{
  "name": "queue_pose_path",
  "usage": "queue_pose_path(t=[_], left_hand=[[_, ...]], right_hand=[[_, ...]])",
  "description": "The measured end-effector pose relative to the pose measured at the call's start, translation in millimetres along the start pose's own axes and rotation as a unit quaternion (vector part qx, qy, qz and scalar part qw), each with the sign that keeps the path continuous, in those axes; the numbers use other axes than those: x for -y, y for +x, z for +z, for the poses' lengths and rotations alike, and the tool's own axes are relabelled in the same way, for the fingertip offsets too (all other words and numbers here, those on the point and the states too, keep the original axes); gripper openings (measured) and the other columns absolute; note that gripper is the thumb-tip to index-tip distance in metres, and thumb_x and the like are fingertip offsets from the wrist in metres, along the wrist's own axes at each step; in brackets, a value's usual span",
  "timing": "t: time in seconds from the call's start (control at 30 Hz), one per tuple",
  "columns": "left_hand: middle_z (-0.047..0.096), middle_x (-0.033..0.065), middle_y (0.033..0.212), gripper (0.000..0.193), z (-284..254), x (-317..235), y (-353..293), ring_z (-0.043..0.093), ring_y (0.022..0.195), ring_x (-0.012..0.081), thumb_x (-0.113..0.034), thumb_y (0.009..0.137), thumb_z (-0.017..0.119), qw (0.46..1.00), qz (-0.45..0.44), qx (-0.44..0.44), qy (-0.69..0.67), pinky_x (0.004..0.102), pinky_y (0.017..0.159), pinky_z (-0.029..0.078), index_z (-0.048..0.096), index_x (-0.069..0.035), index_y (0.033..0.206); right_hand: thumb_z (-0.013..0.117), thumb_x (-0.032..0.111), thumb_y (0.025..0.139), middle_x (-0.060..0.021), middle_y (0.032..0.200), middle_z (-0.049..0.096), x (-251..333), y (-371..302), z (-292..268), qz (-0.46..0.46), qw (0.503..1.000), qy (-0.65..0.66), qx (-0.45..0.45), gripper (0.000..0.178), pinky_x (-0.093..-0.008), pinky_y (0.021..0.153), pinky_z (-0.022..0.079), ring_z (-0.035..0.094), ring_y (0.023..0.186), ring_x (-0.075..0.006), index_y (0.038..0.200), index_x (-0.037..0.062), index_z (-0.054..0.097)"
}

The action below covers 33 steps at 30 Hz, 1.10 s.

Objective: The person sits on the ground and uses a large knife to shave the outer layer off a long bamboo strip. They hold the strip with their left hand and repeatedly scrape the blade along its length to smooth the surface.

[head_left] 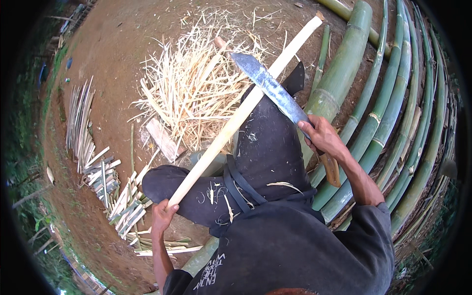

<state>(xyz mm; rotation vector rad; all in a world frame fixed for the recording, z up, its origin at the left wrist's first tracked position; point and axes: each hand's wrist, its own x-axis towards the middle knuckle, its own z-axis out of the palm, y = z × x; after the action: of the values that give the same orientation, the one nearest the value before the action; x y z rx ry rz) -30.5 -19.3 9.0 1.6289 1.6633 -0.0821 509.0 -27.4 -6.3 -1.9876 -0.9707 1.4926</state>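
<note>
Left hand (pixel 164 215): fingers closed around near end of the strip, beside the bent left knee.
Right hand (pixel 322 136): fingers wrapped around the machete where blade meets handle; grip looks firm.
Strip: long, straight, pale yellow split-bamboo strip (pixel 221 140), slanting from left hand across the legs, far end up and right over the ground.
Machete: broad grey-blue metal blade with brown wooden handle (pixel 331 170); blade lies across upper part of strip, tip pointing up-left. Cannot tell whether the edge bites in.
Legs: dark trousers (pixel 275 142), bent, a few pale curls on them; dark strap (pixel 239 189) across the lap.
Shavings: big tangled heap of thin straw-coloured shavings (pixel 189 93) on brown soil ground (pixel 105 59), left of the blade.
Block: short pale wooden block (pixel 162 139) at heap's lower-left side.
Left side: row of cut green-and-cream bamboo slats (pixel 129 209), loosely stacked on the ground.
Right side: long green bamboo poles (pixel 381 125) lying side by side; thick green bamboo pole (pixel 344 61) nearest the machete.
</note>
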Motion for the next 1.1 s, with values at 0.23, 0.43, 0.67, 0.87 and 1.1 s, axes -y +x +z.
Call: queue_pose_path(t=[0.23, 0.43, 0.67, 0.87, 1.1], left_hand=[[0.041, 0.0114, 0.052, 0.043, -5, -23, 28, 0.037, 0.052, 0.0173, -0.030, 0.084, 0.076, 0.997, 0.056, -0.028, 0.054, 0.0396, 0.050, 0.035, 0.053, 0.003, 0.069], [0.042, 0.0145, 0.053, 0.043, -3, -27, 27, 0.035, 0.053, 0.0184, -0.029, 0.083, 0.076, 0.997, 0.062, -0.029, 0.036, 0.0402, 0.050, 0.035, 0.052, 0.003, 0.069], [0.042, 0.0153, 0.053, 0.043, -2, -16, 25, 0.034, 0.051, 0.0209, -0.028, 0.083, 0.077, 0.997, 0.060, -0.029, 0.034, 0.0401, 0.049, 0.035, 0.051, 0.002, 0.069], [0.042, 0.0152, 0.053, 0.042, -2, -26, 29, 0.035, 0.051, 0.0207, -0.029, 0.083, 0.077, 0.995, 0.072, -0.032, 0.063, 0.0403, 0.049, 0.035, 0.052, 0.002, 0.069], [0.043, 0.0160, 0.054, 0.042, 0, -19, 28, 0.034, 0.051, 0.0240, -0.029, 0.082, 0.079, 0.996, 0.060, -0.037, 0.050, 0.0409, 0.050, 0.035, 0.052, 0.001, 0.070]], right_hand=[[0.053, 0.028, 0.103, -0.0021, 0.059, 0.052, 3, 1, 10, 0.012, 0.998, 0.066, 0.003, 0.031, -0.0299, 0.042, 0.041, 0.053, 0.047, -0.0108, 0.092, -0.0007, 0.058], [0.053, 0.030, 0.104, -0.0016, 0.060, 0.052, -5, 7, 12, 0.003, 0.998, 0.054, -0.025, 0.032, -0.0285, 0.041, 0.041, 0.051, 0.045, -0.0105, 0.095, -0.0006, 0.058], [0.052, 0.025, 0.103, -0.0010, 0.057, 0.051, -7, -1, 19, -0.004, 0.999, -0.009, -0.045, 0.026, -0.0293, 0.040, 0.038, 0.049, 0.043, -0.0108, 0.092, 0.0018, 0.056], [0.054, 0.027, 0.103, -0.0018, 0.057, 0.051, -6, 2, 15, 0.000, 0.997, 0.059, -0.051, 0.029, -0.0291, 0.039, 0.037, 0.049, 0.044, -0.0101, 0.092, 0.0004, 0.057], [0.054, 0.031, 0.103, -0.0020, 0.058, 0.052, -1, 10, 8, 0.008, 0.993, 0.081, -0.080, 0.033, -0.0302, 0.041, 0.039, 0.051, 0.044, -0.0109, 0.090, 0.0004, 0.056]])
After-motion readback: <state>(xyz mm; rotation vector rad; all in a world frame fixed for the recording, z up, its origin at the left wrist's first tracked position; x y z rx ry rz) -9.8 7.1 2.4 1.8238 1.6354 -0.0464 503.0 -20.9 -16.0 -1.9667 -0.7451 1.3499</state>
